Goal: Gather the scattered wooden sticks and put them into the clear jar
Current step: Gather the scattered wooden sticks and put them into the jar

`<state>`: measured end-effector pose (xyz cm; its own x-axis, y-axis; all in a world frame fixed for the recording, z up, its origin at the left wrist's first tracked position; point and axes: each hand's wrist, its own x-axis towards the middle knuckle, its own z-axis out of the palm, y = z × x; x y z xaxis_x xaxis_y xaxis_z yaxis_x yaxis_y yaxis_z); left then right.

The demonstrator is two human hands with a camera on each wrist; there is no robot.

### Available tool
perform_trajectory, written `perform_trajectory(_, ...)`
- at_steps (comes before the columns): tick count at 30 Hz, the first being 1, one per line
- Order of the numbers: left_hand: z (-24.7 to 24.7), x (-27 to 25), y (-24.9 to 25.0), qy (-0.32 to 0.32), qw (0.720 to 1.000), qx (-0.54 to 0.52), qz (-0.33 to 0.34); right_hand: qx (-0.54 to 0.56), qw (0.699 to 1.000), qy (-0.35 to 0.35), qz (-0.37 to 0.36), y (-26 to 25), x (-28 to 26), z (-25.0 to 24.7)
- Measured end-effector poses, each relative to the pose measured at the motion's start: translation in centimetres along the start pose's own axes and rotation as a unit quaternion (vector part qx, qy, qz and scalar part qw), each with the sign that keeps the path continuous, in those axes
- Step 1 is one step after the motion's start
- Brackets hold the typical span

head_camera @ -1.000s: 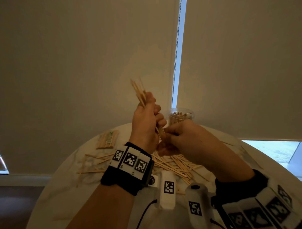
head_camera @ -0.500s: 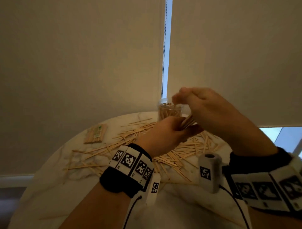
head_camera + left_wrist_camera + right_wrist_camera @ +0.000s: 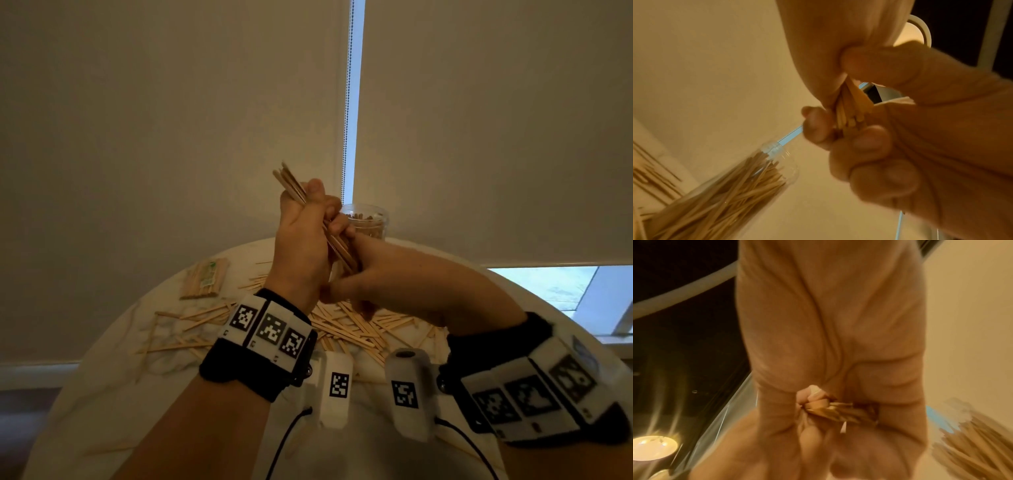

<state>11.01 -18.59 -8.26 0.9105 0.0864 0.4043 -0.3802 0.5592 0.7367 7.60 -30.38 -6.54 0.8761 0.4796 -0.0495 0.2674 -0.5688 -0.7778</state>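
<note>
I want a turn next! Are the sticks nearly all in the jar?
Not yet. The clear jar already holds many sticks. The left hand and right hand grip a bundle of sticks above the table. Many scattered sticks remain on the table, plus a wrapped pack.

One clear jar (image 3: 365, 222), one wrapped stick packet (image 3: 205, 278), two hands, and too many loose sticks (image 3: 346, 325) to count.

Both hands (image 3: 337, 270) raised, fingers curled together
</note>
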Motion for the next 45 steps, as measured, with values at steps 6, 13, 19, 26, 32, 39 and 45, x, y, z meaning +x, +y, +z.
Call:
perform_trajectory(6,0.3,-0.4,0.0,-0.041,0.997,0.066,-0.016,-0.081,0.979,0.180,-0.048,0.1,1.3,0.4)
perform_trajectory(13,0.0,-0.3,0.9,-0.052,0.996,0.036,-0.070,-0.136,0.974,0.169,-0.060,0.6,1.2,-0.3)
perform_trajectory(19,-1.0,0.3,2.5,0.036,0.995,-0.042,-0.085,-0.252,0.963,0.096,0.020,1.3,0.3,-1.5)
perform_trajectory(26,-0.4,0.4,1.8,-0.040,0.995,0.029,-0.090,-0.233,0.948,0.212,0.044,1.7,0.5,-1.8)
perform_trajectory(32,-0.6,0.1,1.7,-0.062,0.961,0.226,-0.148,-0.292,0.928,0.230,0.035,1.8,0.6,-1.9)
perform_trajectory(39,-1.1,-0.1,0.9,-0.049,0.928,0.365,-0.059,-0.319,0.920,0.215,0.070,1.7,1.2,-1.5)
perform_trajectory(45,-2.8,1.2,1.2,0.039,0.962,0.271,-0.020,-0.267,0.918,0.293,-0.025,1.3,0.5,-2.0)
